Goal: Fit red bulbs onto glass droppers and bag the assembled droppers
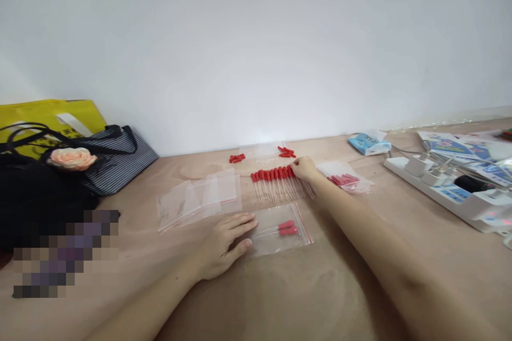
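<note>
My left hand (228, 242) lies flat on the table with its fingers stretched out. Its fingertips touch the left edge of a clear zip bag (266, 245), which holds two droppers (287, 226) with red bulbs. Farther back, my right hand (306, 168) pinches at the bulb end of a dropper, on the right end of a row of droppers (274, 175) with thin clear stems. The hand hides part of that end of the row. Flat zip bags (212, 189) overlap left of the row.
Loose red bulbs (237, 158) and clear stems (266, 159) lie near the wall. Filled bags (350, 181) sit right of my right hand. A power strip (444, 192), a tissue pack (368, 144) and papers (460, 144) are at right. A striped bag (116, 162) and yellow bag (76, 114) stand left.
</note>
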`<action>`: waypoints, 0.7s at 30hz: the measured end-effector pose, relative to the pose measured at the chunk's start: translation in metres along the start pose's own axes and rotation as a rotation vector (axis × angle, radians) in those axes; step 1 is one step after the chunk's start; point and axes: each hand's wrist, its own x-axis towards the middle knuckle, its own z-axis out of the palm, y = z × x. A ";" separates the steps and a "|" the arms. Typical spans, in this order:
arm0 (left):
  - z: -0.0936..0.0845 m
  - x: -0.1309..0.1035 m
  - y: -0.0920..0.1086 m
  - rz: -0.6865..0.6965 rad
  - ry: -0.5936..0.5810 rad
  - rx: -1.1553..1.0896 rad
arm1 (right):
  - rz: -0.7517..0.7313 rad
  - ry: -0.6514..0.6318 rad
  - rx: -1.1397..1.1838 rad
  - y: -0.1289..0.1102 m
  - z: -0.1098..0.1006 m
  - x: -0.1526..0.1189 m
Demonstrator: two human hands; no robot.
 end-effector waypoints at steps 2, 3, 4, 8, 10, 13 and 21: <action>0.000 0.000 0.001 -0.002 0.005 0.001 | 0.030 0.001 0.040 0.000 -0.003 0.000; 0.000 0.000 0.001 -0.005 0.007 0.003 | 0.047 -0.003 0.067 0.000 -0.006 -0.001; 0.000 0.000 0.001 -0.009 0.006 0.005 | 0.063 -0.011 0.100 0.000 -0.011 -0.002; 0.003 0.000 0.000 -0.019 0.004 0.012 | 0.110 -0.039 0.281 0.003 -0.041 -0.021; 0.004 0.000 -0.001 -0.015 0.016 0.012 | 0.114 -0.007 0.374 0.008 -0.055 -0.037; 0.005 0.000 -0.002 -0.010 0.023 0.006 | 0.133 0.120 0.597 0.016 -0.064 -0.068; 0.003 0.002 0.000 -0.026 0.004 0.005 | 0.284 0.112 1.050 0.022 -0.049 -0.110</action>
